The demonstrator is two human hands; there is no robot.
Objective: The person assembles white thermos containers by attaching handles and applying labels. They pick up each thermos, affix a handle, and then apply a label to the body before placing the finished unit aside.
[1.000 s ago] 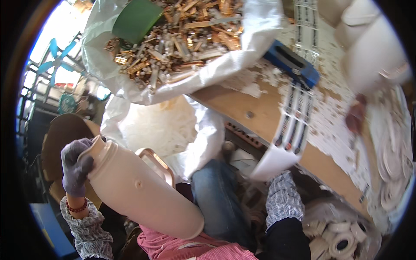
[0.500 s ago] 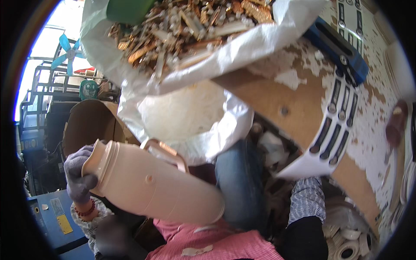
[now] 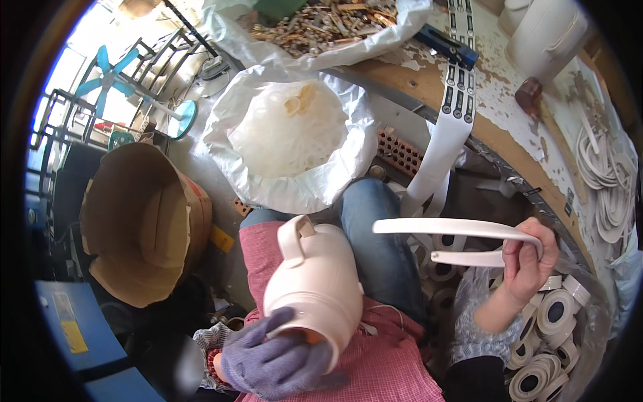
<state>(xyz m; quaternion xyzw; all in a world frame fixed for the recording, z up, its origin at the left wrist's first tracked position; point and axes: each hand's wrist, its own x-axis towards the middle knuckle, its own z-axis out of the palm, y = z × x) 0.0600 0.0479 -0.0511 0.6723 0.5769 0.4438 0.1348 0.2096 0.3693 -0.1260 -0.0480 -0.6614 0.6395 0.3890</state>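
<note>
A cream-pink plastic jug lies across my lap, its mouth toward me and its small loop handle on the upper left side. My left hand, in a grey-purple glove, grips the jug at the mouth, some fingers reaching inside the rim. Something orange shows a little within the mouth. Out to the right, my bare right hand pinches a U-shaped cream plastic strip at its bend. The strip's two arms point left, apart from the jug.
In front of my knees stands a white sack of pale translucent pieces; another sack holds coppery scraps. A cardboard drum is at left. On the worn table lie a blue tool and white jugs. White rings fill a bag at right.
My left hand has brought the jug down and right onto my lap, turning its mouth toward me. My right hand now shows, holding the U-shaped strip. The whole view has shifted.
</note>
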